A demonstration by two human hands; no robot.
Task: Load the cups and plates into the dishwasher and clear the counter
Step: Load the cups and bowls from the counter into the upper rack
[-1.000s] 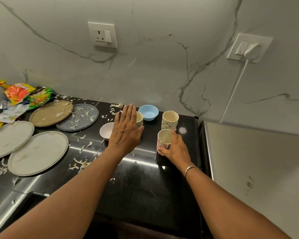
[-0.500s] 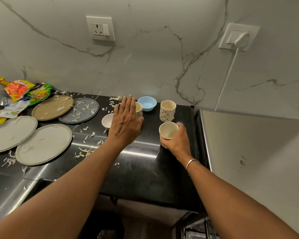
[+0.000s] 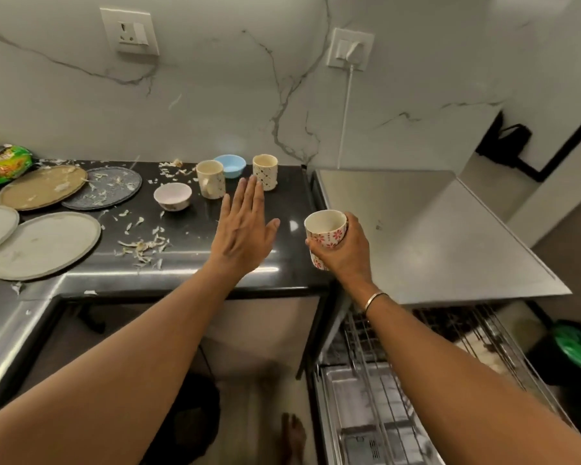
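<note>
Gripping the flowered cup (image 3: 326, 234) upright at the bench (image 3: 195, 229) edge, the right hand (image 3: 348, 253) curls its fingers round it (presumably bound for the open dishwasher rack (image 3: 353, 347) below); the left hand (image 3: 242, 229) hovers flat, fingers straight, empty.

The black table (image 3: 188, 229) carries, just beyond the left grip (image 3: 244, 229), a handled cup (image 3: 210, 178), a dotted cup (image 3: 265, 171), a blue bowl (image 3: 230, 165) and a white bowl (image 3: 172, 195); left of that grip lie food scraps (image 3: 145, 248), four dirty plates (image 3: 44, 245) and snack wrappers (image 3: 4, 164).
</note>
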